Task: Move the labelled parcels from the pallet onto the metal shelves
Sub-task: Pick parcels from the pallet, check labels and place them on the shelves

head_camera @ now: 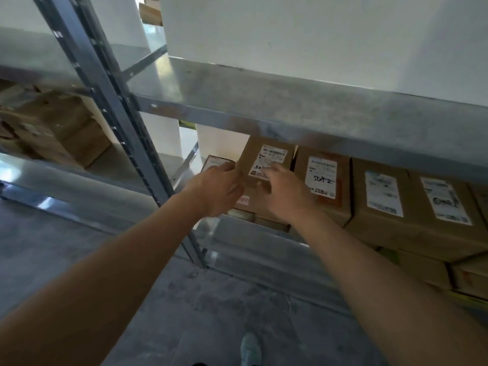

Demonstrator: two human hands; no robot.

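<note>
The handled parcel [266, 165] sits on the lower shelf [245, 233], beneath the upper shelf [303, 112]. Left of this parcel lies a smaller parcel [215, 161]; right of it, a row of parcels [383, 196]. The upright post [105, 101] stands left of it.

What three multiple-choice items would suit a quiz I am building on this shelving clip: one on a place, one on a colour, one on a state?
1. Where is the parcel that both hands touch?
A. On the floor
B. At the left end of the row on the shelf
C. On the top shelf

2. What colour are the parcels' labels?
A. White
B. Red
C. Black

3. How does the right hand meet the parcel?
A. Fist clenched away from it
B. Hanging at the side
C. Fingers laid on its label

Key: 1 B, only a smaller box lies further left, by the left hand; 2 A, each label is white with dark print; 3 C, the fingers rest on the label face.
</note>
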